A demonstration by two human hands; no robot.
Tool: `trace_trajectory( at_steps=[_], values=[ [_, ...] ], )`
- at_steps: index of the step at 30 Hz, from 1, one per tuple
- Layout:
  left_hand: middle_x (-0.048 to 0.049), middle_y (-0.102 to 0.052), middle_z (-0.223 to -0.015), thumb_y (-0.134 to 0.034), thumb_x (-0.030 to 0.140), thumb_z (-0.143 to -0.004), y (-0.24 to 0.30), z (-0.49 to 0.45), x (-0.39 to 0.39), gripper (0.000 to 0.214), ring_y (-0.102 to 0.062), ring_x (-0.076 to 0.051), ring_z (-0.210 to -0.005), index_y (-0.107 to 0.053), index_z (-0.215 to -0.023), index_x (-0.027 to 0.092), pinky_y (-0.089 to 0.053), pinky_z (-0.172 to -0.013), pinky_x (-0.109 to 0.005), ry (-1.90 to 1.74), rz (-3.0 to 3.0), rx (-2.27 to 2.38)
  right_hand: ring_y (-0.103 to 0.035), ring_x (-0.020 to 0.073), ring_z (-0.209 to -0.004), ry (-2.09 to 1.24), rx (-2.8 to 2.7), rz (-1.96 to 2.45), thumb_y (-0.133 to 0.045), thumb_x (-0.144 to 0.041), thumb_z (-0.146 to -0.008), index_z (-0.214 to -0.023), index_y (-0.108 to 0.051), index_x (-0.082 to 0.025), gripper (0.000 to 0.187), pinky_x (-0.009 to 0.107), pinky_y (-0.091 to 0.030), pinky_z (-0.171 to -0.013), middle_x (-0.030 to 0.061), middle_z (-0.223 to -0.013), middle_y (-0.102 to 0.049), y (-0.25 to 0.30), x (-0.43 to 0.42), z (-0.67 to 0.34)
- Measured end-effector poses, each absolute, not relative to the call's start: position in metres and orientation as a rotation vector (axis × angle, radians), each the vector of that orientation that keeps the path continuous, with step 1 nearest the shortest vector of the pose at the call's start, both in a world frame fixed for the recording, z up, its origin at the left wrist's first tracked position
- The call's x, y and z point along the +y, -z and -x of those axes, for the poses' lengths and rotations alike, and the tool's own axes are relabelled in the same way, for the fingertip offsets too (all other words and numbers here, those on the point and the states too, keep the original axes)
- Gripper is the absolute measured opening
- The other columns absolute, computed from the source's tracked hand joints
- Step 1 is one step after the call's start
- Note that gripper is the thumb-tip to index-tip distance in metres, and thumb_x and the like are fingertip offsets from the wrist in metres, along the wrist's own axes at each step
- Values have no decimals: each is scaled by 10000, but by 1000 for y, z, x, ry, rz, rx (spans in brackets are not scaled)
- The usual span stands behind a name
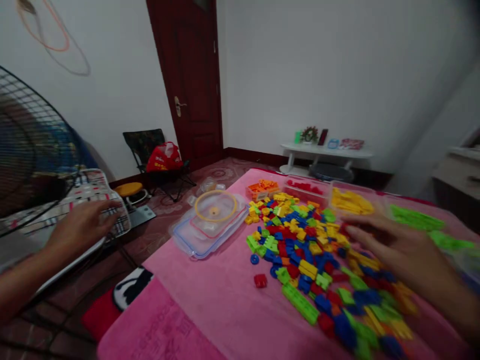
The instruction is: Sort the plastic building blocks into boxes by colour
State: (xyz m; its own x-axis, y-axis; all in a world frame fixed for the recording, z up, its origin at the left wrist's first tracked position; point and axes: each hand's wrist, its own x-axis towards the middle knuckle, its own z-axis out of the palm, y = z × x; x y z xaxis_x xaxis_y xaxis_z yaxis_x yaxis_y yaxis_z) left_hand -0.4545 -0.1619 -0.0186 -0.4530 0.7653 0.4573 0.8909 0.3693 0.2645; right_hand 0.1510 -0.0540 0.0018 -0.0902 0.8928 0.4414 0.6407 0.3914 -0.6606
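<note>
A wide heap of red, blue, yellow, green and orange plastic bricks (315,250) lies on a pink cloth (210,305). My right hand (390,245) reaches in from the right, fingers spread flat just over the heap's right side, holding nothing. My left hand (84,225) is out to the left, off the cloth, fingers apart over a plaid cloth (93,192) beside a fan; it grips nothing. A single red brick (260,280) and a blue round piece (254,259) lie apart from the heap.
Clear plastic lids (210,220) are stacked at the cloth's left edge. Trays of sorted orange (262,188), red (307,188), yellow (350,201) and green (416,217) bricks line the far side. A fan grille (26,150), a folding chair (150,150), a door and a white low table (326,150) stand around.
</note>
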Motion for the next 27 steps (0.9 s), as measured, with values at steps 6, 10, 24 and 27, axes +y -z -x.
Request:
trace_trajectory(
  at_steps=[6,10,24,27],
  values=[
    [5,-669,-926,-547,412,-754,-12,240,-68,254,-600,-175,-837,-679,-920,272,-431,-763,-257,604,2638,-1850,-589,122,-644,-1017,-1182,1060,-590,-414,-746,-961,-637,-227,289,205,-443,-478,54,-911,-631,-8,-39,-135],
    [-31,-696,-804,-571,272,-744,-12,141,-20,224,-605,-146,-679,-694,-927,235,-424,-616,-248,394,3021,-1392,-489,90,-451,-1326,-1307,1231,-602,-437,-730,-976,-598,-214,332,184,-345,-386,-14,-635,-575,22,-37,-141],
    [-35,-713,-807,-716,340,-603,22,94,5,327,-615,-173,-692,-716,-923,276,-363,-537,-249,-29,3128,-1216,-583,196,-795,-473,-2335,1723,-651,-326,-671,-879,-718,-244,233,265,-373,-669,40,-863,-676,46,-45,-132],
    [-6,-707,-860,-716,346,-614,28,96,7,349,-612,-157,-734,-699,-958,286,-375,-580,-230,-5,3157,-1256,-570,176,-730,-459,-2338,1767,-649,-364,-669,-852,-706,-225,236,249,-347,-610,33,-800,-659,43,-49,-126]
  ],
)
